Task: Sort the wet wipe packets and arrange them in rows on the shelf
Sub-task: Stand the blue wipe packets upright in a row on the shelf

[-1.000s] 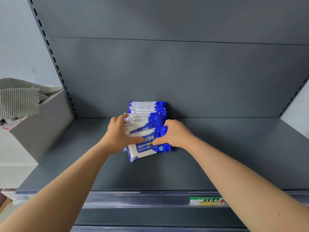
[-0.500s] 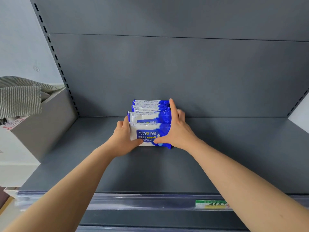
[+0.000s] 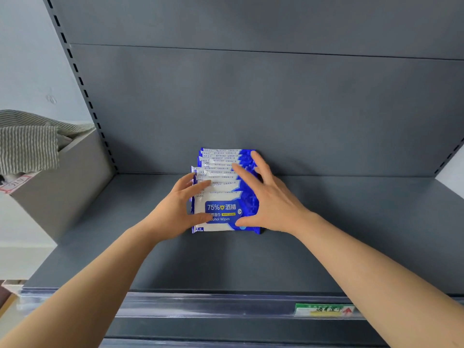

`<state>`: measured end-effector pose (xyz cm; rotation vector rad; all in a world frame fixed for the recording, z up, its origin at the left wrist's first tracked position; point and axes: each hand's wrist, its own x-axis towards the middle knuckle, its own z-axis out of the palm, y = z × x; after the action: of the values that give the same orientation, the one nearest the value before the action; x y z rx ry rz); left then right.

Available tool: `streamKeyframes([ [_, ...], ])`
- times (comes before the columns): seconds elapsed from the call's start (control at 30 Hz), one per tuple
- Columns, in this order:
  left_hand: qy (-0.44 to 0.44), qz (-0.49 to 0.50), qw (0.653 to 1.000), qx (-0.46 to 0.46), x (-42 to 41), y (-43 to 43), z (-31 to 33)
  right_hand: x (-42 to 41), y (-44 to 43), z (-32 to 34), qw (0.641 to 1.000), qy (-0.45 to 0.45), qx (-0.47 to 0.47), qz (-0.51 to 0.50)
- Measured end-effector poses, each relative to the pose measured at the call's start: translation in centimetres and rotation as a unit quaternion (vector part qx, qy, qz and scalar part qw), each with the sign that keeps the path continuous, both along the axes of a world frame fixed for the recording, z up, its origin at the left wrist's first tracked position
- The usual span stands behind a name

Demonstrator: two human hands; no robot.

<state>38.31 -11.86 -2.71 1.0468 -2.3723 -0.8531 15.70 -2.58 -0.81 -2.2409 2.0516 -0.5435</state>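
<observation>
We face a dark grey metal shelf (image 3: 351, 234). Its back panel (image 3: 276, 109) fills the view from 10 to 2 o'clock and its flat deck runs across the lower half. At 9 o'clock, just beside the slotted upright, stands a cardboard box (image 3: 62, 187) with a striped grey cloth (image 3: 27, 146) draped over its rim.

At the centre of the deck we see the wet wipe packets (image 3: 221, 159), blue and white, standing on edge in a single row. The row runs from the back panel toward us, each packet leaning on the one behind. The front packet (image 3: 221, 212) faces us and reads "75%" and "Alcohol Wipes".

Our left hand (image 3: 173, 212) is at the row's 9 o'clock side. Its thumb lies on the front packet's face and its fingers curve over the tops of the nearer packets, clasping them between. Our right hand (image 3: 273, 202) is at the 3 o'clock side. Its fingers are straight and splayed along the blue edges, and its thumb touches the front packet's lower corner; it presses rather than grasps.

At 5 o'clock a green and yellow price label (image 3: 324, 310) sits in the clear rail (image 3: 200, 305) along the front edge.
</observation>
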Motion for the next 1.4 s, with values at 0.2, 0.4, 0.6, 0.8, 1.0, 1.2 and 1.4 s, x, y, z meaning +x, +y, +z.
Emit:
streamKeyframes([
  [0.2,0.039,0.038,0.991,0.122,-0.2,0.2,0.4,-0.1,-0.3,-1.1,0.996,-0.066,0.050,-0.042],
  [0.4,0.053,0.006,0.985,0.163,-0.9,-1.2,0.4,-1.1,-2.4,-2.2,0.946,-0.282,0.152,-0.049],
  [0.6,0.105,0.004,0.976,0.190,-1.1,-2.2,0.5,-1.1,-4.5,-1.9,0.929,-0.332,0.132,-0.095],
  [0.8,0.109,-0.040,0.952,0.283,-2.0,-3.7,0.9,-1.8,-6.1,-1.7,0.901,-0.392,0.173,-0.067],
  [1.0,0.082,-0.041,0.952,0.293,-1.1,-5.0,2.0,-0.3,-7.6,-1.6,0.884,-0.426,0.191,-0.026],
  [1.2,0.096,-0.033,0.952,0.287,1.6,-5.9,2.1,2.0,-8.3,-1.6,0.894,-0.410,0.178,-0.031],
  [1.4,0.089,0.025,0.977,0.193,2.6,-3.6,0.5,2.9,-5.6,-0.8,0.941,-0.309,0.127,-0.058],
])
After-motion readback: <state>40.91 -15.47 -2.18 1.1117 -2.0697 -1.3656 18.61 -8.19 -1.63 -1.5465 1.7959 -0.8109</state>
